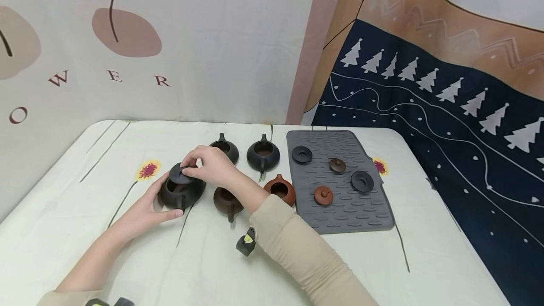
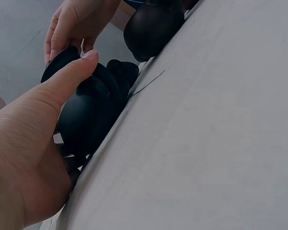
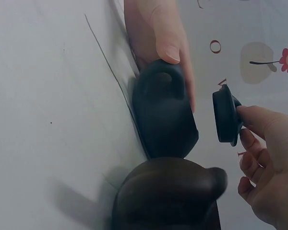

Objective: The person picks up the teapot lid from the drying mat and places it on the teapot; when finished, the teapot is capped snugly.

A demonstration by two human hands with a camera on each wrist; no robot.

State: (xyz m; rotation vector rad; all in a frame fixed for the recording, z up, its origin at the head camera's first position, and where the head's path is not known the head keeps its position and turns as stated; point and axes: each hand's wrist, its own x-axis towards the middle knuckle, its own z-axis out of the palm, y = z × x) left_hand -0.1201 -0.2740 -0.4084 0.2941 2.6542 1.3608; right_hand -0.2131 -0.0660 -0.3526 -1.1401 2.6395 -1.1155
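A black lidless teapot (image 1: pixel 187 196) stands on the left part of the table. My left hand (image 1: pixel 138 216) grips it around the body, its thumb near the handle in the head view. Above the teapot's mouth, my right hand (image 1: pixel 214 166) pinches a black lid (image 1: pixel 179 175) by its knob. From the right wrist view, the lid (image 3: pixel 225 116) is apart from the teapot (image 3: pixel 164 112), with a gap between them. The left wrist view shows my thumb lying over the pot (image 2: pixel 89 120); the other fingers are mostly hidden behind it.
Close to my right forearm are two more black teapots (image 1: pixel 263 157), a dark brown teapot (image 1: pixel 224 200) and a reddish teapot (image 1: pixel 284 189), all without lids. A grey mat (image 1: pixel 340 218) on the right bears black lids (image 1: pixel 362 182), a brown lid (image 1: pixel 337 165) and a reddish lid (image 1: pixel 324 196).
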